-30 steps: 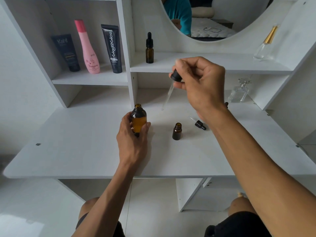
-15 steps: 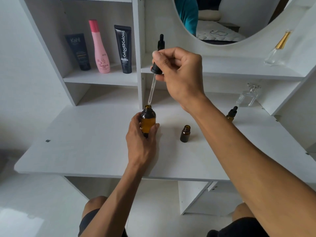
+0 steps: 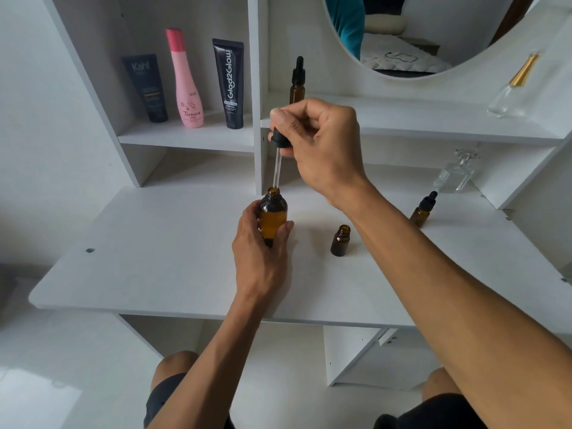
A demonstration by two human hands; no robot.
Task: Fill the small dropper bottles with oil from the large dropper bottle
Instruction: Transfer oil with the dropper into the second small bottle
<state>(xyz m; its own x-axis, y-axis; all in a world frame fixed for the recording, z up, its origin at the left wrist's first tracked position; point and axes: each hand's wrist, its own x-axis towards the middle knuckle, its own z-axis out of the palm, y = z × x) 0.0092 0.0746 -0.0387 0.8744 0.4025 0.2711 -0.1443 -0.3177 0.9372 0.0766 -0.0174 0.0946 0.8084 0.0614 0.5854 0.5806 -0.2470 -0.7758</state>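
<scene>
Pinching the dropper (image 3: 280, 147) by its black cap, the right hand (image 3: 325, 147) holds the glass tip at the large bottle (image 3: 273, 219) mouth; the left hand (image 3: 263, 252) grips this bottle on the tabletop (image 3: 154, 258). Better to lower straight, then squeeze. The open small bottle (image 3: 340, 241) waits near.

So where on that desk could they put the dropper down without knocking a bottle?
The desk's left half, from its left edge to the left hand, is bare. So is the front strip between both forearms, below the open small bottle. It is crowded near the right hand, dropper, large bottle and capped small bottle.
</scene>
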